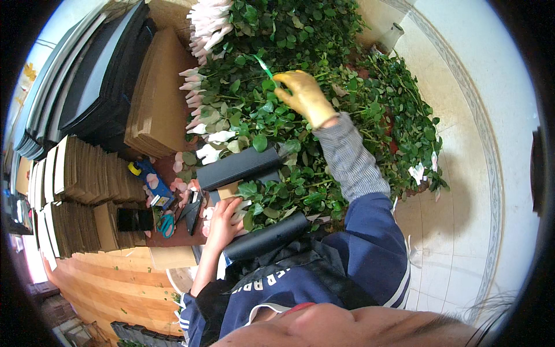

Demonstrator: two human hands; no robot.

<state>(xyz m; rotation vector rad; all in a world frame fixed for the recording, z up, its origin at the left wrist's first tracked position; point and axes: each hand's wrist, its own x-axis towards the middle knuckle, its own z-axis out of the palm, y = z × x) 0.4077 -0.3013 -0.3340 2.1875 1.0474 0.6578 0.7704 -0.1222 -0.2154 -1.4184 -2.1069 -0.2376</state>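
Observation:
My right hand [303, 95], in a yellow glove, is raised above the leafy stems. Its thumb and fingers pinch a thin bright green strip [265, 67], whose exact kind I cannot make out. My bare left hand [224, 224] is low at the near side, its fingers curled over the pale heads of a rose bunch [269, 205]. This bunch lies between a folded black sheet [238, 166] and a rolled black edge [269, 237]. A piece of brown cardboard [228, 191] sits by the left fingertips. The leaves partly hide the stems.
Many roses with pale sleeved heads [208, 26] cover the table's far side. Cardboard stacks [87, 173] and dark sheets [107, 75] stand left. Teal-handled scissors [166, 225], a black tool [191, 213], a blue tool [157, 185] and a dark flat device [135, 220] lie among petals.

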